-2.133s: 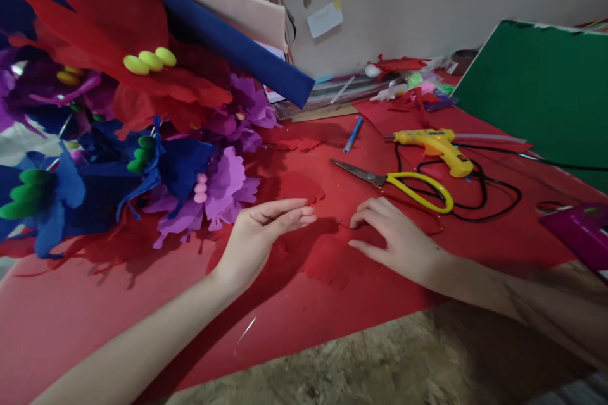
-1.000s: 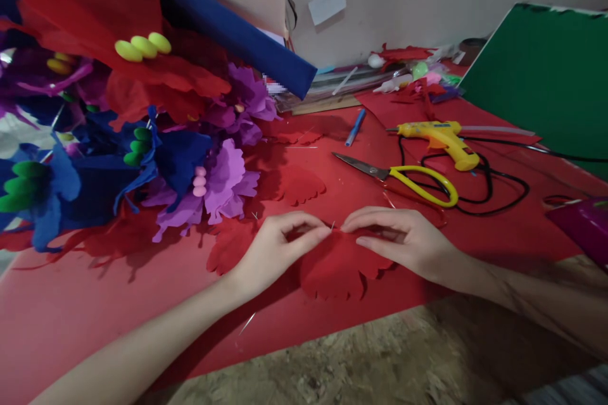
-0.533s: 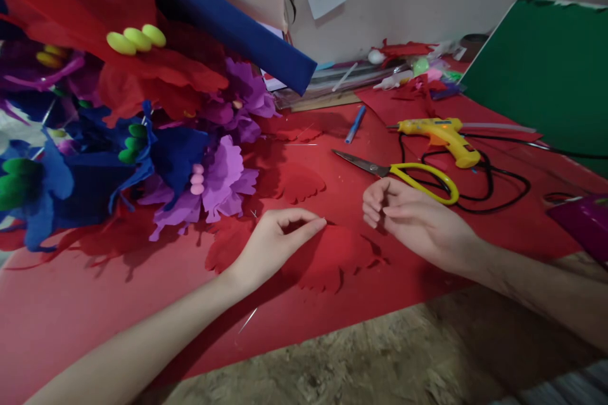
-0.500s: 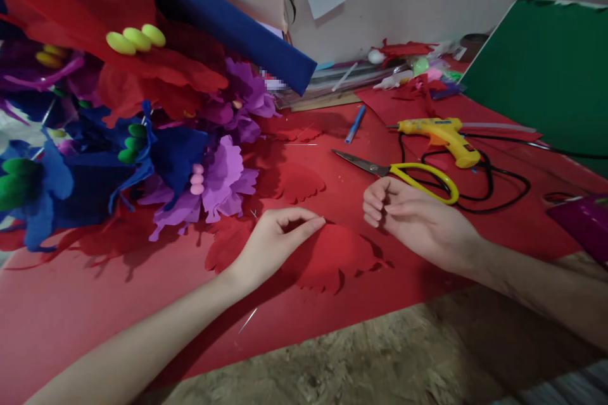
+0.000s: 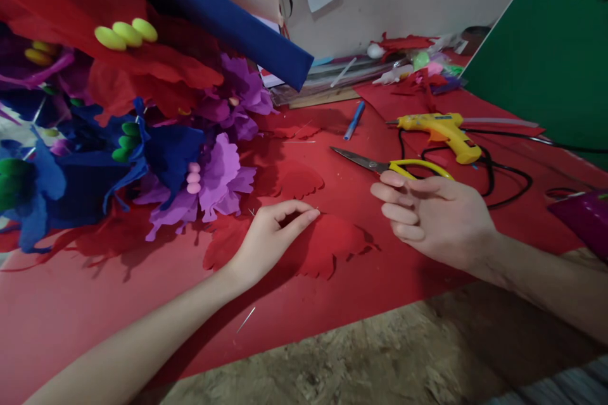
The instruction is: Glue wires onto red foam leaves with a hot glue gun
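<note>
My left hand [image 5: 273, 234] pinches the top edge of a red scalloped felt petal [image 5: 327, 243] between thumb and forefinger. The petal hangs down towards the red tabletop, its wavy rim facing me. My right hand [image 5: 437, 221] is raised to the right of it, palm turned inward and fingers curled, with thumb and forefinger close together. Whatever it pinches, if anything, is too fine to make out. Just behind that hand lie scissors [image 5: 363, 161] with yellow handles, partly covered by the fingers. Another red felt petal [image 5: 299, 178] rests beyond my left hand.
Red, blue and purple felt flowers [image 5: 218, 171] crowd the left side. A yellow glue gun [image 5: 441, 130] with a black cord lies at right, near a blue pen [image 5: 354, 120]. A needle-like metal pin [image 5: 246, 319] lies near the front edge. A green board [image 5: 546, 69] leans at back right.
My right hand has moved right, away from the petal, and turned its palm more into view; it now covers part of the scissors' handles. My left hand keeps its pinch on the petal.
</note>
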Action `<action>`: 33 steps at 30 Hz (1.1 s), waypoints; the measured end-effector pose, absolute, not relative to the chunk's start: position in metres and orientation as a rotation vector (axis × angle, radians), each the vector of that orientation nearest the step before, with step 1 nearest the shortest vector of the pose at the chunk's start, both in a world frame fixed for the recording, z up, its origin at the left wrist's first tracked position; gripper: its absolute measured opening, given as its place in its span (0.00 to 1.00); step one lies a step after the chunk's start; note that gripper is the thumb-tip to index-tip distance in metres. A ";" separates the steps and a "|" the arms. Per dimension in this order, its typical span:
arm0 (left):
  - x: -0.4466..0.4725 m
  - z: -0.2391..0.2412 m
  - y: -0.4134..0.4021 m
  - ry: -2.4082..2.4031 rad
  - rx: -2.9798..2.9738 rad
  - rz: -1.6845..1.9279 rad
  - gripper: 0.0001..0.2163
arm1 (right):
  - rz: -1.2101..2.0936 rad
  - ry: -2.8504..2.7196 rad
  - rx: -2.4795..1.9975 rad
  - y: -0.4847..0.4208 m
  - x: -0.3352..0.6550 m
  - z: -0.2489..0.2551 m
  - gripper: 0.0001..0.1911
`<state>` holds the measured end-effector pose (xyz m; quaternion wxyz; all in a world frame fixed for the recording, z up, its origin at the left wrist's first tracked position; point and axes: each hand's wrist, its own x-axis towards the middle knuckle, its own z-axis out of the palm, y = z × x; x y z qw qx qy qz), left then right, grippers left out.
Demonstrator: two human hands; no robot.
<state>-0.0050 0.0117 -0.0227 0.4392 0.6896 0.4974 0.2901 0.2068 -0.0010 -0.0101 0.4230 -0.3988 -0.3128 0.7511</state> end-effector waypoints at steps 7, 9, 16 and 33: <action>-0.006 -0.022 0.012 1.241 1.696 0.659 0.08 | 1.859 -0.889 -1.054 -0.002 0.204 -0.008 0.05; -0.006 -0.022 0.012 1.230 1.699 0.668 0.08 | 1.859 -0.880 -1.004 -0.002 0.202 -0.009 0.06; -0.002 -0.017 0.007 1.181 1.663 0.674 0.08 | 1.727 -1.302 -1.266 -0.004 0.190 -0.025 0.11; 0.000 -0.020 0.002 1.133 1.602 0.617 0.08 | 1.505 -1.563 -1.304 -0.018 0.186 -0.031 0.08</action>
